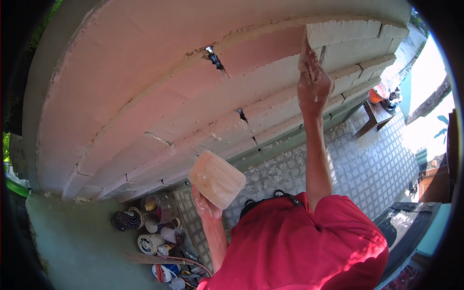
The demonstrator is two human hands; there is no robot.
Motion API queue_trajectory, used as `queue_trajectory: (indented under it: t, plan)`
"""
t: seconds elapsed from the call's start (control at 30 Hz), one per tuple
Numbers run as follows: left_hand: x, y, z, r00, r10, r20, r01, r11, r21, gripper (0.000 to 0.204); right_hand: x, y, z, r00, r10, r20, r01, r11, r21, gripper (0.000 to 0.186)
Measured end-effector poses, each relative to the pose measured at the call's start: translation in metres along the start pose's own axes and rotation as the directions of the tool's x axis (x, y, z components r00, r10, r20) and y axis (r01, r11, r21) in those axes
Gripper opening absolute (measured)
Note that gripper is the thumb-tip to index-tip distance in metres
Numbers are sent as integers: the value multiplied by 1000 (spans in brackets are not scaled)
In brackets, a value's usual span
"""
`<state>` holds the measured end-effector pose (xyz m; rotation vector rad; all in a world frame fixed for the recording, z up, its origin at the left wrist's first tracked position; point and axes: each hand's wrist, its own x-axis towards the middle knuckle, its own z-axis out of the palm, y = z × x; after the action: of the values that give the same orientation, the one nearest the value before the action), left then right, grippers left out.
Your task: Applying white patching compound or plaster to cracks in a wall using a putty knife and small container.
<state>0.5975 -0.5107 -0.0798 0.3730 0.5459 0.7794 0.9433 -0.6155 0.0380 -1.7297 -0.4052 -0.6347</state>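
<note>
My left hand (207, 207) grips a shallow, pale rectangular plastic tub (217, 180) from below and behind. The tub is tilted, and its inside carries whitish smears. My right hand (311, 72) is raised high against the block wall (270, 53), at the upper course, and is coated with pale paste. Its fingers are closed together, with a thin greyish edge showing beside them; what they hold I cannot make out. Pale filler lines the seams between the blocks. Two dark gaps show in the wall, a larger upper gap (213, 59) and a smaller lower one (242, 115).
Paint buckets (151, 243), clear plastic containers and a hose lie at the wall's foot on the lower left. A patterned tile floor (367, 169) stretches to the right. A small wooden stool (374, 118) with an orange container (375, 95) stands at the far right.
</note>
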Motion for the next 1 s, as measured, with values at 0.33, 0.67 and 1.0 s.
queue_trajectory:
  t: [0.33,0.67,1.0]
  plan:
    - [14,7,5,999,-10,31,8,999,54,54,-27,-8,9,976,-207,69,184,949,255,39]
    - [18,4,-9,997,13,81,-14,1000,9,53,-11,-30,5,988,-150,22,151,988,-31,46]
    - [19,4,9,997,-47,55,45,998,42,54,-67,-73,18,934,-317,163,271,929,254,58]
